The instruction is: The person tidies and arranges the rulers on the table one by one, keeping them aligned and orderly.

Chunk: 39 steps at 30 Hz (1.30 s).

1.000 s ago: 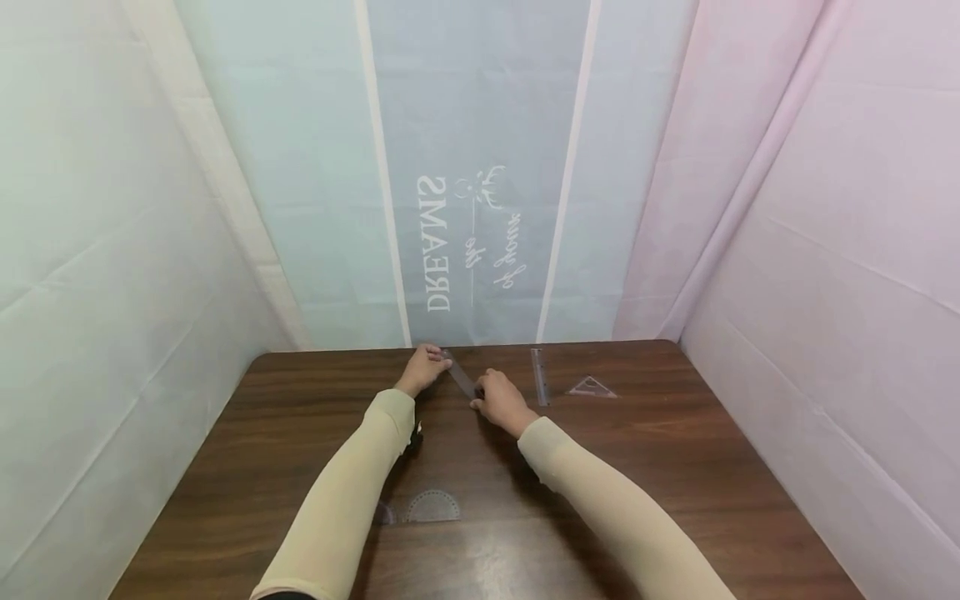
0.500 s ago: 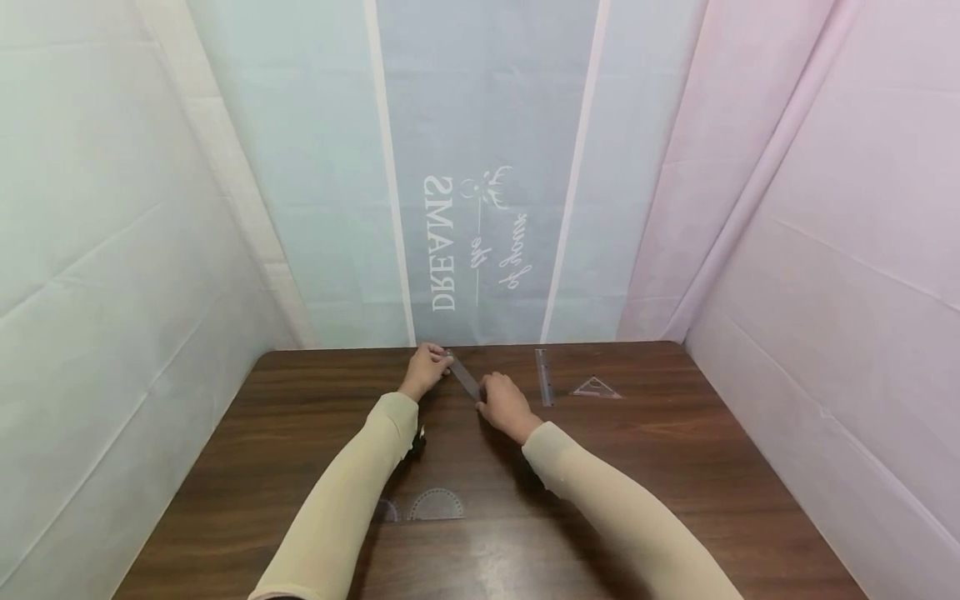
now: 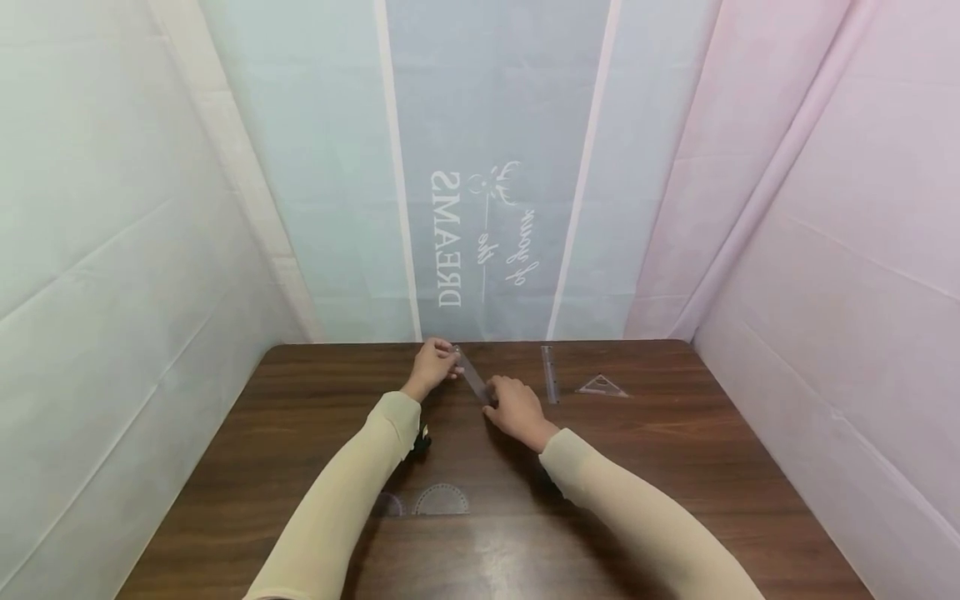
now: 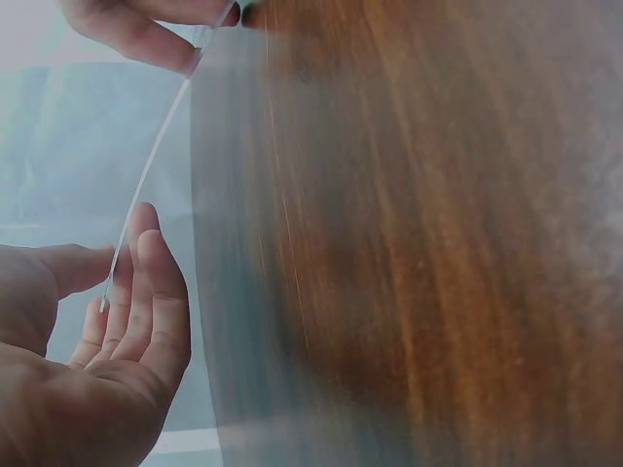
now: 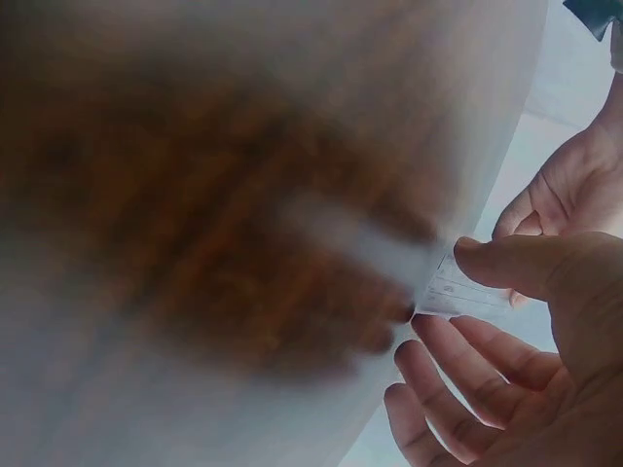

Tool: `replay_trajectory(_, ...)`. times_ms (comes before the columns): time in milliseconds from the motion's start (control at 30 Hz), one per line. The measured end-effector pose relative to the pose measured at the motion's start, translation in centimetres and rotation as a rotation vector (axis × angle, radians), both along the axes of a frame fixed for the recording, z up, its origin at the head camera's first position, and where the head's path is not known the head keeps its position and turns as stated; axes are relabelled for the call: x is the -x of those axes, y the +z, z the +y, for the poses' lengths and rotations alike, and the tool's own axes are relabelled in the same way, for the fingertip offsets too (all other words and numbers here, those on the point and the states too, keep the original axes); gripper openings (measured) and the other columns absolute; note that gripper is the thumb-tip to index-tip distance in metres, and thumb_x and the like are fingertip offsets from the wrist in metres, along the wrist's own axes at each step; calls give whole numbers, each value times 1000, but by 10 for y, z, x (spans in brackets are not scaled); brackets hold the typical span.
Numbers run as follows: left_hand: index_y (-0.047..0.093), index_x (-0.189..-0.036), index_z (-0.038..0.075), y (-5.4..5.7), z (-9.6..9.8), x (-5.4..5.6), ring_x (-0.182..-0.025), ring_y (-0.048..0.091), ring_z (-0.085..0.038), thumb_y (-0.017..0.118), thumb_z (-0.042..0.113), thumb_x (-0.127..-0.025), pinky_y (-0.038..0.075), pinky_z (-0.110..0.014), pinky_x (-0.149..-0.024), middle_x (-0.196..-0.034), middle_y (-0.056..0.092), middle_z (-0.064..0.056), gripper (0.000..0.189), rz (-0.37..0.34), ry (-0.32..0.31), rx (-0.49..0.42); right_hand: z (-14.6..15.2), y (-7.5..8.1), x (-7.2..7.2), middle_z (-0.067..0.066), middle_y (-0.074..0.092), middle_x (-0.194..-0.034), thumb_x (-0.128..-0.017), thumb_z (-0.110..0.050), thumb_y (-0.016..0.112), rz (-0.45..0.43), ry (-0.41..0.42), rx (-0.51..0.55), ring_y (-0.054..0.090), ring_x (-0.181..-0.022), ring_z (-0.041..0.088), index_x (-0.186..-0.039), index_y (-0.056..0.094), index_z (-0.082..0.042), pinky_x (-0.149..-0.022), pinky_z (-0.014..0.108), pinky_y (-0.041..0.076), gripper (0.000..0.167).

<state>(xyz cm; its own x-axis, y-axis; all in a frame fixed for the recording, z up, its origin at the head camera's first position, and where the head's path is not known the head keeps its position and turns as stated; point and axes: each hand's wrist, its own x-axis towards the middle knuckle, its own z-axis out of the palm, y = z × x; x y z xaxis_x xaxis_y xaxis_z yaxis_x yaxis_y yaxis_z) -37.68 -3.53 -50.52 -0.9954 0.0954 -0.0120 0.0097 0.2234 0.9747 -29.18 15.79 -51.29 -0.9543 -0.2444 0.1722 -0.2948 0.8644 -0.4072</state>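
A clear ruler (image 3: 474, 377) slants between both hands near the far edge of the table. Its far end is pinched between thumb and fingers of my left hand (image 3: 432, 365). My right hand (image 3: 519, 410) grips the near end by its thumb and fingertips. Seen edge-on in the left wrist view, the ruler (image 4: 146, 170) is a thin pale strip, apparently raised off the wood. Marks show on the ruler (image 5: 458, 289) in the right wrist view. Another clear ruler (image 3: 551, 375) lies to the right of my right hand, beside a clear set square (image 3: 602, 386).
Two clear protractors lie toward the front; one protractor (image 3: 442, 500) is fully visible, and the purplish protractor (image 3: 391, 504) is partly behind my left sleeve. The brown wooden table (image 3: 675, 517) meets a printed cloth backdrop (image 3: 495, 100) at its far edge.
The head view has shifted slightly, so everything sits a little further right. Both hands keep their hold on the ruler, which stays at about the same slant.
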Motion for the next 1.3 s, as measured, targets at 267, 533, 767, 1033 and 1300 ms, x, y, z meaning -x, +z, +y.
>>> replay_trajectory(267,53,-130,-3,1,-1,-7,-89,80,-32,66,5,-106,66,-42,-81,-120,69,-27,29,-3,-22,8,6,5,-15,7,68,-106,-95,-18,85,-62,77,-1,64,-97,25,-141,65,1,-85,47,56,54)
replay_trajectory(533,53,-128,-2,0,-4,-13,-86,80,-28,67,6,-106,65,-49,-86,-115,71,-26,27,-2,-67,-23,11,7,-28,8,67,-115,-97,-11,82,-114,121,67,65,-107,24,-148,61,0,-90,44,58,56)
replay_trajectory(767,55,-129,-1,5,-5,-21,-83,79,-25,68,6,-106,65,-49,-85,-106,73,-22,27,15,-112,-10,16,6,-38,7,65,-110,-95,-11,83,-84,171,87,64,-102,21,-149,59,4,-87,41,58,61)
replay_trajectory(1033,60,-132,-2,5,-4,-29,-86,79,-33,68,5,-106,65,-50,-85,-104,75,-24,28,52,-156,-7,20,4,-46,3,64,-106,-93,-9,85,-57,197,133,64,-94,16,-146,61,5,-82,35,57,60)
replay_trajectory(1300,62,-136,0,8,-8,-36,-98,76,-44,69,8,-106,62,-55,-89,-112,76,-20,32,103,-232,43,28,9,-55,1,66,-105,-93,-9,85,-66,212,178,62,-88,11,-142,65,3,-76,29,56,55)
